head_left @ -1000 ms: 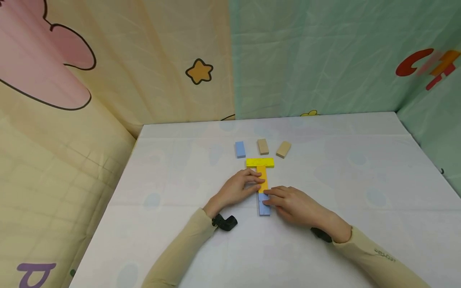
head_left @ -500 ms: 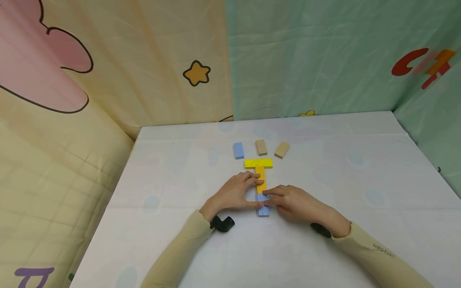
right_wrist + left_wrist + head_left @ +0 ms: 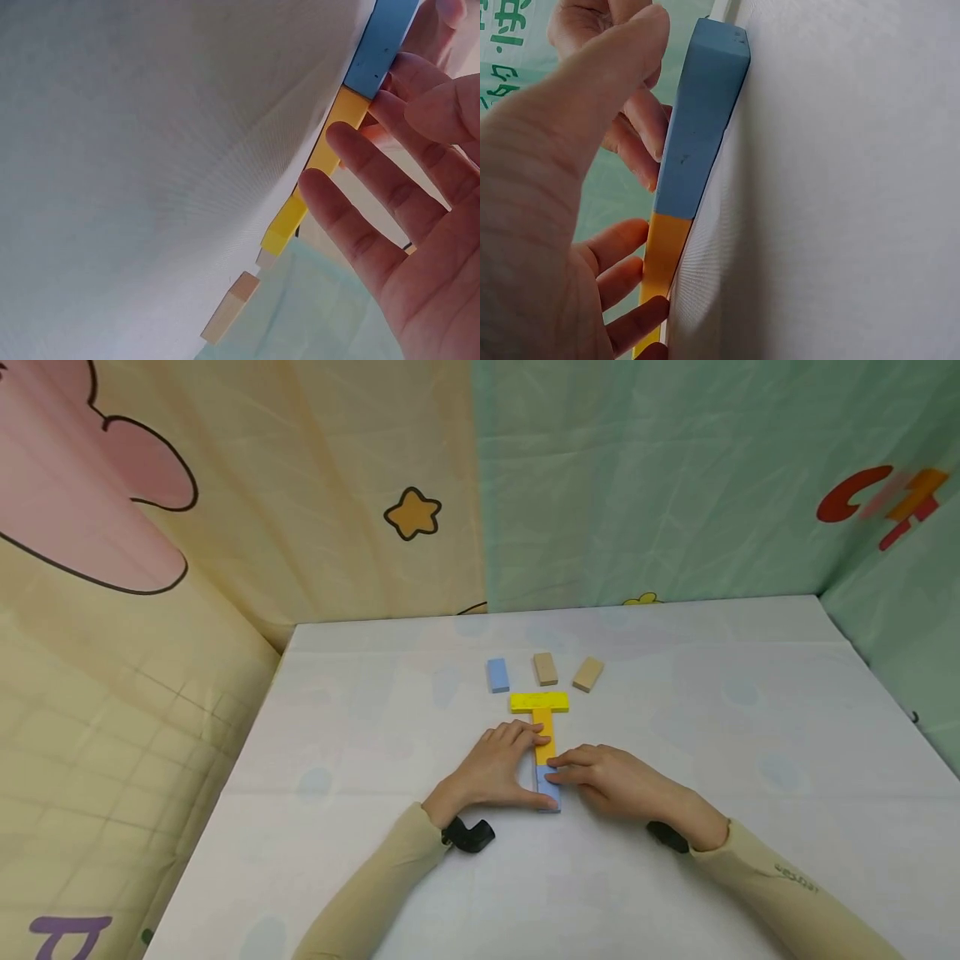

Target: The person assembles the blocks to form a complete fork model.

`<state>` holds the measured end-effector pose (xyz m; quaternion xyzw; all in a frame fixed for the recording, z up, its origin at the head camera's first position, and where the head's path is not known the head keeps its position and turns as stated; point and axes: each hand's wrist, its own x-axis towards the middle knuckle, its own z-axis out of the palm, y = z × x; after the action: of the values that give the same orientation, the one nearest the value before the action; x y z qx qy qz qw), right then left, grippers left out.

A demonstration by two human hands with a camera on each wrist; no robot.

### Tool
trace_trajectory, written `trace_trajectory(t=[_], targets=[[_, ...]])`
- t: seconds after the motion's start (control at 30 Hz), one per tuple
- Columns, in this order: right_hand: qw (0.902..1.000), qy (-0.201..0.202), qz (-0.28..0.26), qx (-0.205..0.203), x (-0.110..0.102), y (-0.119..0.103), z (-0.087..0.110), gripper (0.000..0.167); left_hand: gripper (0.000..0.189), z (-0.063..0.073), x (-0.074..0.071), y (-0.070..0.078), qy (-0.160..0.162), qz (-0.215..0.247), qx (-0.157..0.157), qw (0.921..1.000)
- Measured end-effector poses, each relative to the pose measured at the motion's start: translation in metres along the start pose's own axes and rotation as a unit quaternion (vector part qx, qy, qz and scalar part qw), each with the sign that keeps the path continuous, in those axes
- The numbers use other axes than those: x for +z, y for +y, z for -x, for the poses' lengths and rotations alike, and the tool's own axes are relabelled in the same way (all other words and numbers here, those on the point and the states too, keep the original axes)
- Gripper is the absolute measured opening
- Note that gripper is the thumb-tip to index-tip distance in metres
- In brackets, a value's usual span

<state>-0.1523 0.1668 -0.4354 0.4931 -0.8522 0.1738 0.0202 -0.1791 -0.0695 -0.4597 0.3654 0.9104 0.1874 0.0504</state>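
Note:
Flat blocks form a T on the white table. A yellow block (image 3: pixel 539 702) lies crosswise on top; an orange block (image 3: pixel 545 753) and a blue block (image 3: pixel 547 788) make the stem, end to end. My left hand (image 3: pixel 491 768) spans the stem from the left, its fingertips at the orange block and its thumb over the near end of the blue one. From the right, my right hand (image 3: pixel 618 783) rests its fingertips at the joint of orange and blue. In the left wrist view, the blue block (image 3: pixel 701 120) lies flush against the orange block (image 3: pixel 666 251).
Behind the T lie a loose blue block (image 3: pixel 498 676) and two wooden blocks, one straight (image 3: pixel 545 669) and one tilted (image 3: pixel 588 674). Printed cloth hangs behind and beside the white table (image 3: pixel 375 693). Each wrist wears a black camera.
My left thumb has moved down along the blue block to its near end, widening the hand's spread. The right hand has stayed nearly still, and the T keeps its shape.

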Motion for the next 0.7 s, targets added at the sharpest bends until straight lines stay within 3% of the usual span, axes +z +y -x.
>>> trace_trajectory(t=[0.27,0.7], targets=[[0.9998,-0.005,-0.02,0.006,0.0,0.0004,-0.0049,0.037,0.093,-0.0008,0.0045,-0.0012,0.027,-0.015,0.003,0.9995],[0.9972,-0.032,-0.055,0.04,-0.0061,0.0033,-0.0085,0.029,0.088,-0.0021,0.0087,-0.0034,0.042,0.002,0.008,0.9991]])
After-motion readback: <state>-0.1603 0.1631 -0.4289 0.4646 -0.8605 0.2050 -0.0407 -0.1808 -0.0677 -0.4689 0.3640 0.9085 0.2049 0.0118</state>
